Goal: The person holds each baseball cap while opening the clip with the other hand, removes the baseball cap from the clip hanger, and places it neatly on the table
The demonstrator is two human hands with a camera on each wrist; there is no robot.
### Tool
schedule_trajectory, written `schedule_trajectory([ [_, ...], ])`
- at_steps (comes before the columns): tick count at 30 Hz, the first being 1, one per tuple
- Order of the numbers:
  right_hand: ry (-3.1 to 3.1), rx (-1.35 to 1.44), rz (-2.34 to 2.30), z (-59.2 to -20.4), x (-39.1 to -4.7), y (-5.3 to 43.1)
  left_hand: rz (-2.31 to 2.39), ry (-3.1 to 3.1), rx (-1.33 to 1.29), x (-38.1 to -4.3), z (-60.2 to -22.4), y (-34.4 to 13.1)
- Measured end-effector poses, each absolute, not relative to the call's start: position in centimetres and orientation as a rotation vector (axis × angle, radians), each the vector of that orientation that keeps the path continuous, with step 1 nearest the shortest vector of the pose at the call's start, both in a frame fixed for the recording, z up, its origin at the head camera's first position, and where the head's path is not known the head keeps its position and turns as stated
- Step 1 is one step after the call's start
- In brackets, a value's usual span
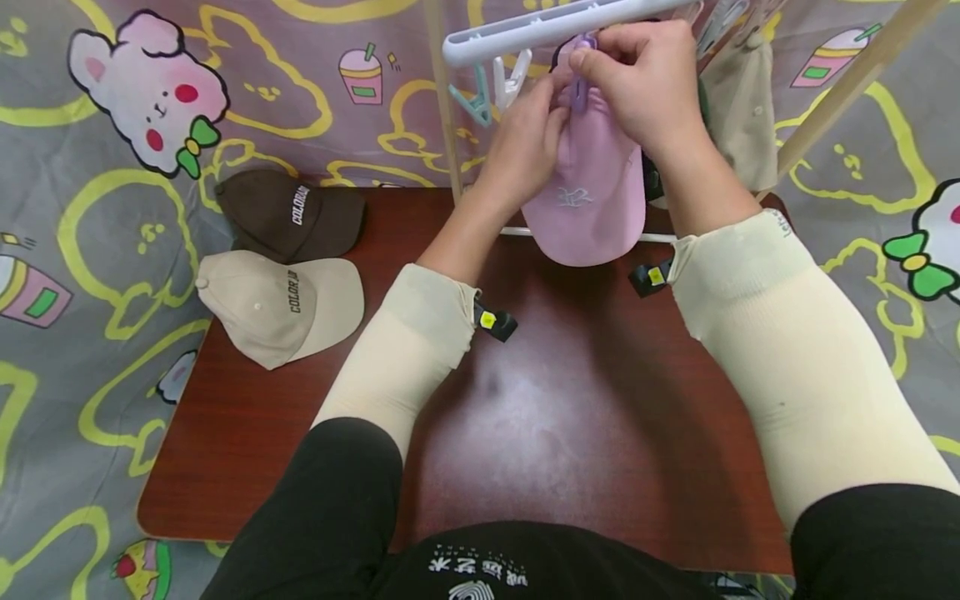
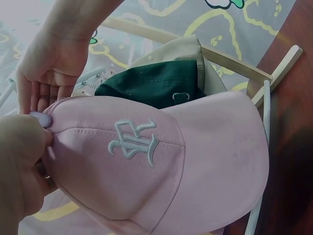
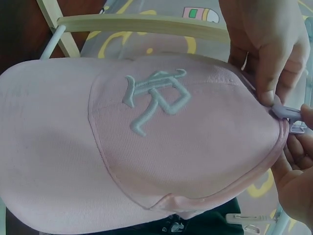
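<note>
I had the pink cap [image 1: 585, 204] hanging brim-down under the hanger [image 1: 510, 43], above the table [image 1: 540, 450]. My left hand [image 1: 527, 140] pinched its edge at the end away from the brim; my right hand [image 1: 651, 87] held the purple clip [image 1: 580, 90] between thumb and fingers at that same edge. I could not tell whether the clip had fully bitten the cloth.

I judged the cap light and unbreakable, its crown soft enough to crease, its brim stiffer and likely to swing the weight downward. The ribbed cloth looked grippy rather than slick; the doubled edge seemed the best hold, since pinching the crown would only crumple it.

I saw no container. Behind the pink cap hung a green cap [image 2: 151, 83] and a beige one [image 1: 742, 117].
</note>
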State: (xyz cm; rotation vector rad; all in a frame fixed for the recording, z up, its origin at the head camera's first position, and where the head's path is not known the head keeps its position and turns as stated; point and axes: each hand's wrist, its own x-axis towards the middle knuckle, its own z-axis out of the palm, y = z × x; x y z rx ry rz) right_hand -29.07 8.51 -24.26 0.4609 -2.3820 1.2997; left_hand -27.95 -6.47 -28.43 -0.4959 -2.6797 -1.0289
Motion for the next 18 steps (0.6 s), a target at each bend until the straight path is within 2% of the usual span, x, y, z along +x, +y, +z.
schedule_trajectory([
  [7,-2.362,0.465,1.296,-24.5,-29.8,8.3,-1.138,-2.623,-0.494,-28.0,-28.8,-6.9],
  [18,-2.269,0.429,1.541,-25.0,-30.2,8.3,-1.237,-2.604,-0.486,-28.1,-29.2,-6.8],
])
